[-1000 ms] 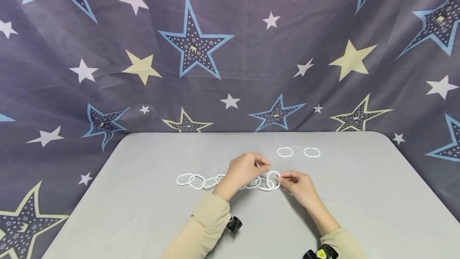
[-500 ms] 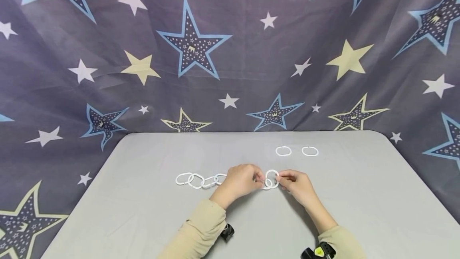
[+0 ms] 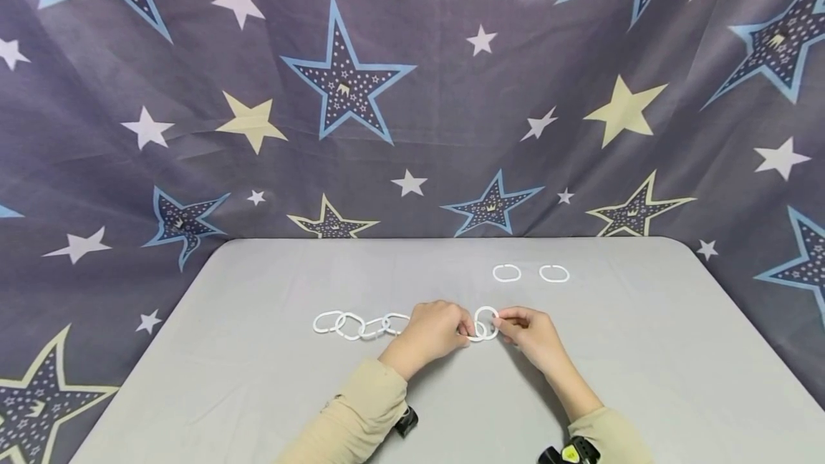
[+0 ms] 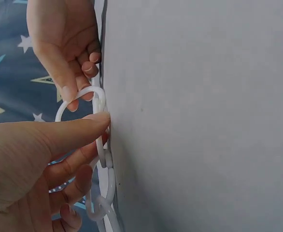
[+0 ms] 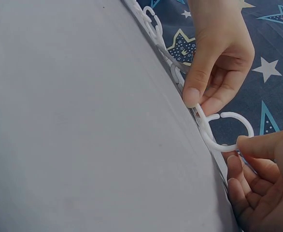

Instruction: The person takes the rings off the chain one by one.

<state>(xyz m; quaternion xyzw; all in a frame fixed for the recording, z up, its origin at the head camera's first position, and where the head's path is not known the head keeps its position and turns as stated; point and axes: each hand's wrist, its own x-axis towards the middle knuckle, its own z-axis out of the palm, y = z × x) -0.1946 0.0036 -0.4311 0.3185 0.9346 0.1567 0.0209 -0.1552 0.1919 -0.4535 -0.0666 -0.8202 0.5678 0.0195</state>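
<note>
A chain of white plastic links [image 3: 327, 312] lies across the grey table, its middle hidden behind my left hand [image 3: 430, 331]. That hand pinches a link near the chain's right end between thumb and fingers; the left wrist view shows the pinched link [image 4: 100, 147] up close. The end link [image 3: 488, 308] stands raised, hooked through its neighbour. My right hand [image 3: 536, 336] pinches its right side with thumb and forefinger. In the right wrist view a small gap shows in the end link [image 5: 250, 128], on the side facing away from the table.
Two loose white links, one nearer [image 3: 507, 281] and one farther right [image 3: 554, 282], lie behind the hands on the table [image 3: 258, 392]. A star-patterned cloth [image 3: 412, 92] hangs along the table's back and sides.
My left hand has come down from above the chain and now pinches the link next to the end one. My right hand keeps its pinch on the end link, nearly still.
</note>
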